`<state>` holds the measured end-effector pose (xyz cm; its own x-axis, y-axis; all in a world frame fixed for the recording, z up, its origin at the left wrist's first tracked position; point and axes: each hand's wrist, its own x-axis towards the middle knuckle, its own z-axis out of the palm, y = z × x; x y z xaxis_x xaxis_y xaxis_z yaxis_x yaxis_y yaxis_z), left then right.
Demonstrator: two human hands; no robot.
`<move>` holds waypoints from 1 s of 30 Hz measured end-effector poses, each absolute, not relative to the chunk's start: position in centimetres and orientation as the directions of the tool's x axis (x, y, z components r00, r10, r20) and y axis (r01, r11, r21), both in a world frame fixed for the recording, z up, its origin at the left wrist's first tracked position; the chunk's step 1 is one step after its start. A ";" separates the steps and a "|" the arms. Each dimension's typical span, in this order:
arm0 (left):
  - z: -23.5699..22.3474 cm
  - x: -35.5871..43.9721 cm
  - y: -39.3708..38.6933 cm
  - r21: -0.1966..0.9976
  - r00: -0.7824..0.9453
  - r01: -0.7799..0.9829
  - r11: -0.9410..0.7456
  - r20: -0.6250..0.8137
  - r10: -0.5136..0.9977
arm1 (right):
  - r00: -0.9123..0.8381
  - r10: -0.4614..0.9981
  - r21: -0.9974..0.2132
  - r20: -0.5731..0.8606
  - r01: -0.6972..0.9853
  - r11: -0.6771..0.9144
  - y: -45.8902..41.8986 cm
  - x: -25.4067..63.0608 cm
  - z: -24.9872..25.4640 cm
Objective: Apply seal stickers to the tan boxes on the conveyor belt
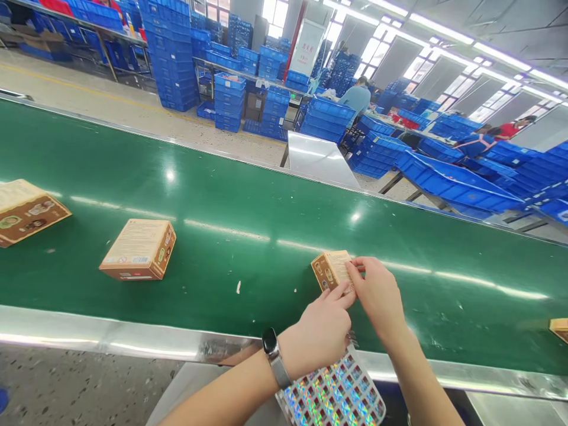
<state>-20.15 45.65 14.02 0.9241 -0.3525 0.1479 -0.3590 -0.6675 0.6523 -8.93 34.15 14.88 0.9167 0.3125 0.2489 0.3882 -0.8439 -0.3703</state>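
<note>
A small brown and cream cardboard box (326, 271) lies on the green conveyor belt, with printed pictures on its side. My left hand (326, 322), wearing a watch (270, 342), presses its fingertips against the near side of this box. On the right end, the bent fingers and thumb of my right hand (377, 290) close on the box's edge; anything small between them is hidden. Below my left hand, a sheet of shiny holographic stickers (339, 390) slants over the belt's metal edge. The hand covers its upper part, so I cannot tell whether the hand holds it.
Two similar boxes, one nearer (137, 245) and one at the far left (29, 213), sit on the conveyor belt (239, 189). Another box (560, 328) shows at the right edge. Beyond are a metal table (317, 155), stacked blue crates (171, 56) and several seated people.
</note>
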 end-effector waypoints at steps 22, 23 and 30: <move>13.4 -16.4 42.5 0.678 0.889 -0.400 -0.617 0.124 -0.441 | 0.999 -0.023 -0.554 -0.049 -0.046 -0.831 28.9 -1.9 12.4; 13.4 -16.1 42.3 0.687 0.886 -0.404 -0.604 0.131 -0.444 | 0.997 -0.053 -0.585 -0.047 -0.071 -0.808 28.8 -1.7 12.3; 14.9 -17.8 44.2 0.803 0.918 -0.351 -0.482 0.194 -0.345 | 0.977 -0.142 -0.738 0.162 0.024 -0.675 27.0 -4.7 16.4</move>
